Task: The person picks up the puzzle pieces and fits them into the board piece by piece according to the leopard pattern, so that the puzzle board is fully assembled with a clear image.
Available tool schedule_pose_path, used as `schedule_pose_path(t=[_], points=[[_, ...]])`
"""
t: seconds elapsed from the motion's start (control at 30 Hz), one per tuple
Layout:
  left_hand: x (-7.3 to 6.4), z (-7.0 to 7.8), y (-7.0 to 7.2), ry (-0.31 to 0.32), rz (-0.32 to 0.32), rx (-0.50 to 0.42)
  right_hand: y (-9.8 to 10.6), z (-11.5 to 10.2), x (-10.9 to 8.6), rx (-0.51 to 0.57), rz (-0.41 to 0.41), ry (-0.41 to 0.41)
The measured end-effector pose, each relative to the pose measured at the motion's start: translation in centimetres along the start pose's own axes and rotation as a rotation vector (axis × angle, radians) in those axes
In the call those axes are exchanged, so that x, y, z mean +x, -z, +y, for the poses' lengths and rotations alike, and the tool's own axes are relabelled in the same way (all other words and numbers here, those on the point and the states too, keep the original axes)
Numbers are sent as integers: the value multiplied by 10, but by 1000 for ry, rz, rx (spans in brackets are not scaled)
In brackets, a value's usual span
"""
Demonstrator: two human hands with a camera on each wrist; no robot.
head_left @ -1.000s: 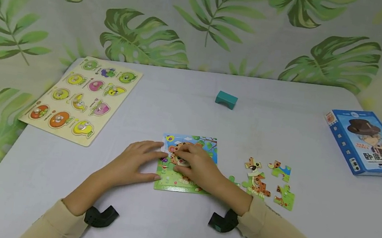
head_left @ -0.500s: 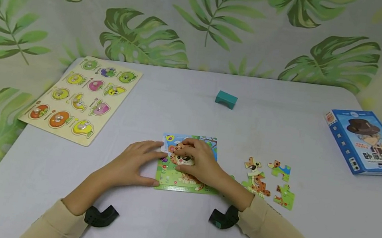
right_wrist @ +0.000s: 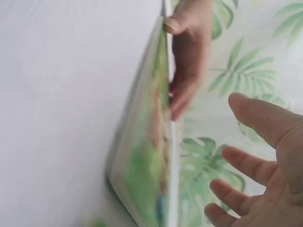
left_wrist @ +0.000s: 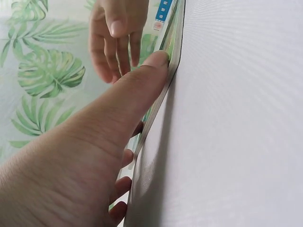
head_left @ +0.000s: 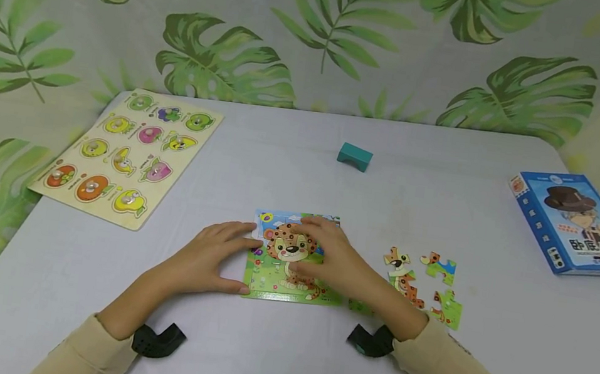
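Observation:
A jigsaw puzzle (head_left: 265,278) with a spotted leopard cub on grass lies flat on the white table, with my left hand (head_left: 211,257) at its left edge. In the left wrist view the left thumb (left_wrist: 154,61) rests on the puzzle's rim. My right hand (head_left: 343,268) hovers over the puzzle's right part and hides some of it. Its fingers (right_wrist: 246,163) are spread and hold nothing in the right wrist view. To the right lie several loose jigsaw pieces (head_left: 440,268), partly hidden by the right forearm.
A wooden fruit peg board (head_left: 123,189) lies at the left. Farther back stands a teal arch block (head_left: 355,156). A blue game box (head_left: 580,217) sits near the right edge. Leaf-patterned cloth (head_left: 332,27) hangs behind the table.
My right hand has drawn back to the right from the leopard's face, and its fingers have spread, uncovering the face. The left hand has stayed at the puzzle's left edge.

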State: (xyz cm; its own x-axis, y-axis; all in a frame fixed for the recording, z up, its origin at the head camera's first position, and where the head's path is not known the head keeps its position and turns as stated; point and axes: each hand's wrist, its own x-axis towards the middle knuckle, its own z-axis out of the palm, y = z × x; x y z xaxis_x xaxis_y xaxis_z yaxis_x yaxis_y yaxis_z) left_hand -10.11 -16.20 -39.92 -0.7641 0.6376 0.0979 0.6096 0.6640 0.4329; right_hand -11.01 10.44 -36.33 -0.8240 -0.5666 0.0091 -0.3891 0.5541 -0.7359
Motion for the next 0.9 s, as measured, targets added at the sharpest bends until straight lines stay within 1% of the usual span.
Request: schedule_pose_path(t=[0.13, 0.27, 0.4, 0.53, 0.67, 0.9], points=[[0, 0, 0, 8, -3, -4, 22, 3, -20, 5, 40, 18], [0, -1, -1, 14, -6, -5, 44, 12, -43, 3, 117, 56], [0, -1, -2, 17, -9, -1, 61, 24, -63, 1, 179, 41], [-1, -1, -2, 16, -6, 1, 73, 37, -77, -30, 215, 16], [-1, -1, -2, 10, -6, 2, 80, 51, -87, -62, 226, 8], [0, -1, -1, 7, -5, -2, 81, 75, -97, -43, 185, -26]])
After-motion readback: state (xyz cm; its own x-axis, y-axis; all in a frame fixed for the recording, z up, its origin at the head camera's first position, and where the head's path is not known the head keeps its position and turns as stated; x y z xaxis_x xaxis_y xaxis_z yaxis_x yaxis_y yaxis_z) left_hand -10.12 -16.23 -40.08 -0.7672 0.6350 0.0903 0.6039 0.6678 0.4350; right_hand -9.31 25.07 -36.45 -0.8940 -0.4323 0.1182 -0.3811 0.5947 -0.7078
